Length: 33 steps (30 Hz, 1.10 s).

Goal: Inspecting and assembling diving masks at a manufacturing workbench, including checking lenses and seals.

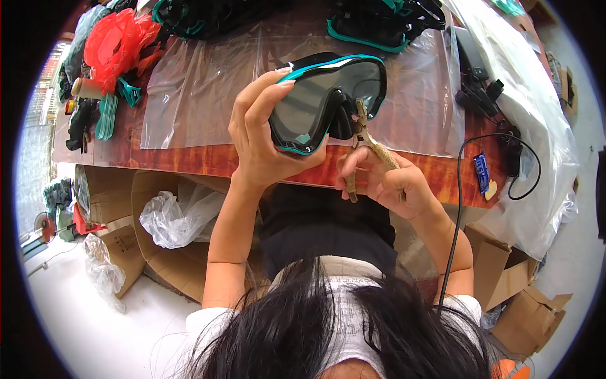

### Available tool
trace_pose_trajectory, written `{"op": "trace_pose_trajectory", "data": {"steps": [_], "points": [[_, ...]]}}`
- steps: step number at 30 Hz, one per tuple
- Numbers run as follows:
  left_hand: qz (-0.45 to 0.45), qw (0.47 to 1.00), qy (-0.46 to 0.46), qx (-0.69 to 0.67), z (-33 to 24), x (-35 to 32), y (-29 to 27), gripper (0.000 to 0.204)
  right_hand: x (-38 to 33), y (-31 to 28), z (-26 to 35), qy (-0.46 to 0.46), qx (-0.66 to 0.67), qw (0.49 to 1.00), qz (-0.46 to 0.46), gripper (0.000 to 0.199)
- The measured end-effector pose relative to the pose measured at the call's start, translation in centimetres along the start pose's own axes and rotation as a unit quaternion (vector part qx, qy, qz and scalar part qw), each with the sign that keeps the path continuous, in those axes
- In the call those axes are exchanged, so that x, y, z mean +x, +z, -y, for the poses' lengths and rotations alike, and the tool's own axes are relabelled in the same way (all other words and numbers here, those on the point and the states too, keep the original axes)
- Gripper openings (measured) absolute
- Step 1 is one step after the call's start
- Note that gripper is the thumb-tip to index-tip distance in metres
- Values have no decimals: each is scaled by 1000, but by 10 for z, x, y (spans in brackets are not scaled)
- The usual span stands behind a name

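Note:
My left hand [260, 139] grips a diving mask [309, 104] by its left side, with fingers over the top edge and the thumb hidden behind or under the frame. The mask has a black skirt, a teal rim and clear-grey lenses, and is held up over the table's front edge. In my right hand [413, 189] is a pair of worn, brownish pliers [380, 150], its handles between the fingers and thumb. The jaws point upward beside the mask's black nose pocket; whether they touch it I cannot tell.
A clear plastic sheet [196, 88] covers much of the reddish wooden table [208, 158]. At the back lie dark items with teal trim [372, 41]; a red plastic bag [113, 50] and teal pieces [106, 117] sit left. A black cable [459, 208] crosses on the right. Cardboard boxes [527, 319] stand below.

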<state>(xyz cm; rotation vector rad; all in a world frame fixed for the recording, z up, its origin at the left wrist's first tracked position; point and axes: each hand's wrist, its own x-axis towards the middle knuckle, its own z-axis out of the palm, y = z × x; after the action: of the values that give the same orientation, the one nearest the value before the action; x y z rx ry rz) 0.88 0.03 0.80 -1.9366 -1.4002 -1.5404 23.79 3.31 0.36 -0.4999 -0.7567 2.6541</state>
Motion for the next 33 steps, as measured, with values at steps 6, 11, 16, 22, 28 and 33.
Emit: {"op": "trace_pose_trajectory", "data": {"steps": [6, 11, 16, 22, 28, 33], "points": [[23, 999, -4, 32, -4, -4, -3, 75, 2, -6, -5, -1, -68, 998, 8, 33], [17, 999, -13, 29, -2, -9, -1, 75, 4, -11, -4, 12, -75, 997, 12, 31], [1, 1000, -17, 24, 8, -6, 7, 76, 12, -15, 9, 38, -94, 995, 9, 40], [-66, 991, -94, -70, 22, 4, 0, 86, 10, -7, 37, -153, -587, 795, -17, 45], [-109, 951, -256, -133, 34, 1, -20, 93, -16, -92, 40, -217, -856, 397, -252, 33], [-158, 979, -125, -13, 41, 61, -15, 92, -14, -107, 19, -280, -818, 416, -283, 41]]}}
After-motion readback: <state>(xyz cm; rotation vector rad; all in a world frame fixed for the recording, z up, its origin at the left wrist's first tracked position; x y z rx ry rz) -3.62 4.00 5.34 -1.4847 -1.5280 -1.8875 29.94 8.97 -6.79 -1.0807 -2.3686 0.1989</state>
